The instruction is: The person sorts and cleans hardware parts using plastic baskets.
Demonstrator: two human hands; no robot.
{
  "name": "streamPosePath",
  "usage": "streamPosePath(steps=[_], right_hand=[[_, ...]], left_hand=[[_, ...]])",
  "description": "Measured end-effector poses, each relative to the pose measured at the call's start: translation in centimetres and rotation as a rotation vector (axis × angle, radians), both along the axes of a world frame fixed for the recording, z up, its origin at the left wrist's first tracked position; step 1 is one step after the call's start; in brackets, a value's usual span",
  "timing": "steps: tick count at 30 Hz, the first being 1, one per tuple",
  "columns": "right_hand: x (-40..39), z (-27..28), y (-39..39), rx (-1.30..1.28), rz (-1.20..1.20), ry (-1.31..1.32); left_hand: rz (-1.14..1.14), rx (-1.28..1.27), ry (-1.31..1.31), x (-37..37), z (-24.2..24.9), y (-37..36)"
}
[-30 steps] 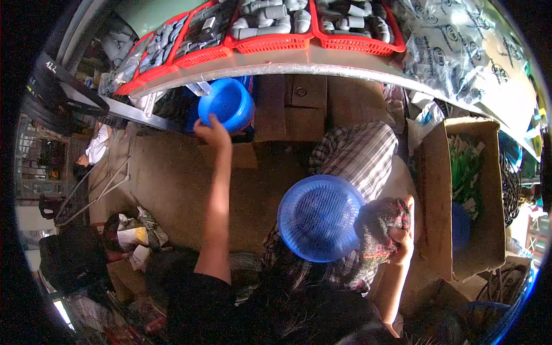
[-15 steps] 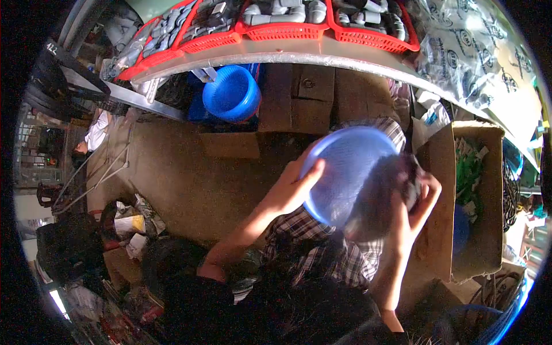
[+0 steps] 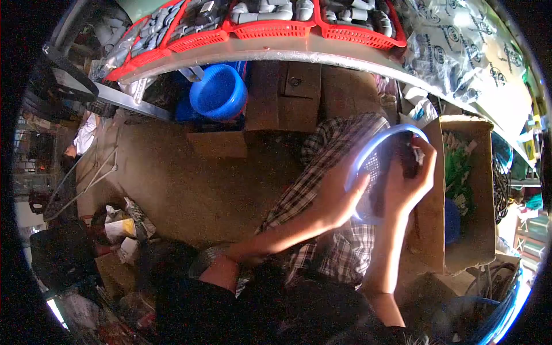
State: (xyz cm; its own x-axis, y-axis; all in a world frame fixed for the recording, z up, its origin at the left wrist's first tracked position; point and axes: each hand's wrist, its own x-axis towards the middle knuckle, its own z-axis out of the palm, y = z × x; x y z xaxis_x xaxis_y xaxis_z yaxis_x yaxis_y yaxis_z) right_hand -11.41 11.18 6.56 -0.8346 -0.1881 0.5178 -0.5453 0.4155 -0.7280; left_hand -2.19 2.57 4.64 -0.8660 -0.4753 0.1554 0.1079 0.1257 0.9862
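Both hands hold one blue basket (image 3: 368, 172) on edge over my lap: left hand (image 3: 336, 198) cups its back, right hand (image 3: 411, 175) presses a dark cloth (image 3: 402, 158) inside. Another blue basket (image 3: 218, 92) sits far left under red trays (image 3: 270, 26). Printing on plastic bags (image 3: 466, 52), far right, is unreadable.

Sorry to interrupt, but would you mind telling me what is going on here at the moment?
A person holds a blue mesh basket tilted on its side over their lap. The left hand grips its outer wall, while the right hand presses a dark cloth inside it. Another blue basket sits under the shelf, which carries red trays of grey pipe fittings. An open cardboard box stands at the right.
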Motion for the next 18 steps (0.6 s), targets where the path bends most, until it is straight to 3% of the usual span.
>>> streamPosePath(steps=[1, 3, 4, 5, 6, 7, 8, 9, 10, 11, 12, 13, 14, 15, 17, 18], right_hand=[[1.0, 0.0, -0.9, -0.026, -0.032, -0.033], [3.5, -0.6, -2.3, -0.322, 0.049, -0.206], [4.2, -0.6, -2.0, -0.229, 0.164, -0.195], [4.8, -0.2, -1.9, -0.244, 0.276, -0.394], [4.7, -0.2, -1.5, -0.161, 0.410, -0.471], [4.4, 0.0, -0.7, -0.075, 0.542, -0.546], [4.0, 1.1, 0.6, -0.009, 0.665, -0.697], [3.5, 1.8, 1.6, -0.095, 0.808, -0.809], [3.1, 2.8, 3.0, 0.010, 0.757, -0.781], [3.0, 3.3, 4.1, 0.115, 0.704, -0.753], [3.1, 3.2, 4.6, -0.011, 0.566, -0.676], [3.2, 3.1, 4.9, -0.132, 0.426, -0.595], [3.1, 1.9, 5.0, -0.006, 0.188, -0.262], [4.2, 1.5, 3.9, -0.235, -0.051, -0.329], [5.3, -1.2, 3.9, -0.261, -0.033, -0.152], [5.7, -1.4, 2.7, -0.175, -0.021, 0.048]], left_hand=[[0.046, -0.022, 0.049, -0.1, -0.4, 0.8], [0.022, 0.044, 0.110, -0.2, 0.3, 0.3], [-0.022, 0.089, 0.077, 0.0, -0.2, -0.5], [-0.068, 0.133, 0.044, 0.0, -0.6, -1.8], [-0.031, -0.071, 0.139, -0.4, -0.3, -3.2], [-0.068, 0.030, 0.058, 0.1, -0.4, -4.3], [-0.010, -0.025, -0.060, 0.6, -0.5, -5.5], [0.139, 0.025, 0.005, 0.4, -1.4, -6.1], [0.325, -0.018, 0.027, 0.3, -1.6, -6.8], [0.454, 0.151, 0.091, 0.0, -2.6, -7.9], [0.514, 0.249, 0.052, 0.1, -3.0, -9.2], [0.493, 0.394, 0.062, 0.1, -3.7, -10.3], [0.464, 0.521, 0.099, -0.1, -3.5, -10.0], [0.433, 0.649, 0.136, -0.6, -3.4, -9.4], [0.407, 0.425, 0.029, -1.2, -4.1, -6.8], [0.337, 0.180, -0.069, -1.0, -4.6, -5.5]])
